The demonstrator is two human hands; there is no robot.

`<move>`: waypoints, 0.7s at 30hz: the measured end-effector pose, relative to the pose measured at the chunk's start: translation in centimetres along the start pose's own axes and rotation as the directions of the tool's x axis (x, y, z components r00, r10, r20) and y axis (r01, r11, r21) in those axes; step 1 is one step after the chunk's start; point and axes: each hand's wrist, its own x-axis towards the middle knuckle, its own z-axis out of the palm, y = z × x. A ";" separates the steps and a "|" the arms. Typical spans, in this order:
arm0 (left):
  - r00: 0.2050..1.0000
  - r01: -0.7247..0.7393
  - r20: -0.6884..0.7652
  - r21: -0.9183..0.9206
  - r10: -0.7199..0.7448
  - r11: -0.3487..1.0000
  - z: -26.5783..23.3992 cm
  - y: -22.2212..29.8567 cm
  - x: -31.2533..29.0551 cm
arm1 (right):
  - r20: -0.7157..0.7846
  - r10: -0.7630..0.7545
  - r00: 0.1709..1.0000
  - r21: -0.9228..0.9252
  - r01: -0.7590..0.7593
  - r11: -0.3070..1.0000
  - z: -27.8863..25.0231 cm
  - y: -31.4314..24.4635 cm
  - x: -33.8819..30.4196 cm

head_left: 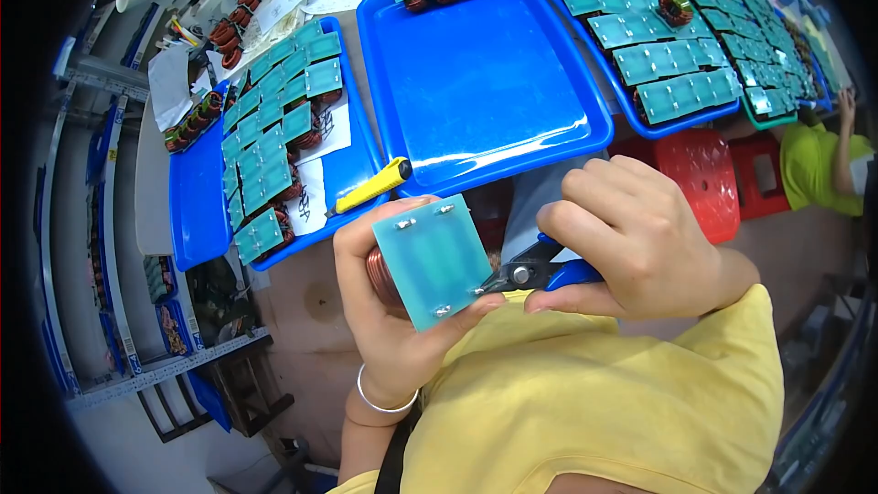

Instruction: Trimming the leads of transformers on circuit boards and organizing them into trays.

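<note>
My left hand (pixel 389 343) is closed round a copper-wound coil with a square green board (pixel 433 261) on top. The board faces up, slightly tilted, and shows a silvery pin near each corner. Part of the copper winding (pixel 382 276) shows at the board's left edge; the rest is hidden by board and fingers. In my right hand (pixel 636 233) is a pair of blue-handled cutting pliers (pixel 526 274). Their jaw tips are at the pin on the board's lower right corner. Whether the jaws touch the pin I cannot tell.
A blue tray (pixel 485 64) lies ahead, with boarded coils at its far edge. The left tray (pixel 197 210) holds several more and a yellow utility knife (pixel 370 186). Trays of boards (pixel 686 96) stand right, near a red stool (pixel 700 183). Another person (pixel 823 165) sits far right.
</note>
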 end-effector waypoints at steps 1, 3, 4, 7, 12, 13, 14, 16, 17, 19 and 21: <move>1.000 0.004 0.000 -0.001 -0.004 1.000 0.0 0.1 0.0 | 0.003 0.002 1.000 0.002 -0.002 1.000 -0.1 0.0 0.0; 0.999 -0.032 -0.021 0.034 0.033 0.999 0.0 0.2 -0.1 | 0.003 -0.012 1.000 -0.007 0.012 1.000 -0.2 -0.1 0.0; 0.999 -0.030 -0.019 0.032 0.031 0.999 0.1 0.2 -0.1 | 0.005 -0.010 1.000 -0.008 0.010 1.000 -0.2 -0.1 0.0; 0.999 -0.053 -0.005 0.004 0.053 0.999 0.3 0.2 0.0 | 0.012 -0.014 1.000 0.000 0.014 1.000 -0.3 -0.2 -0.1; 0.995 -0.092 0.030 0.090 0.090 0.992 0.4 0.4 0.2 | 0.013 -0.014 1.000 0.034 0.014 0.999 0.0 0.0 -0.4; 0.995 -0.093 0.032 0.089 0.090 0.992 0.3 0.4 0.1 | 0.012 -0.012 1.000 0.033 0.012 0.999 0.0 0.0 -0.5; 0.997 -0.068 0.028 0.118 0.065 0.991 0.3 0.4 0.0 | 0.049 0.022 0.999 0.027 -0.023 0.999 0.0 -0.1 -0.7; 0.999 -0.042 0.028 0.146 0.038 0.988 0.4 0.4 -0.2 | 0.084 0.060 0.995 0.021 -0.062 0.998 0.3 0.0 -1.0; 1.000 0.017 0.014 0.112 -0.019 0.994 0.5 0.3 -0.2 | 0.080 0.059 0.995 0.050 -0.063 0.997 0.8 0.2 -1.3; 0.997 0.074 0.006 0.077 -0.074 0.994 0.7 0.2 -0.3 | 0.074 0.061 0.995 0.077 -0.067 0.995 1.4 0.3 -1.7; 0.992 0.121 0.030 0.060 -0.123 0.991 0.8 -0.1 -0.3 | 0.054 0.094 0.994 0.123 -0.100 0.987 1.6 0.3 -2.1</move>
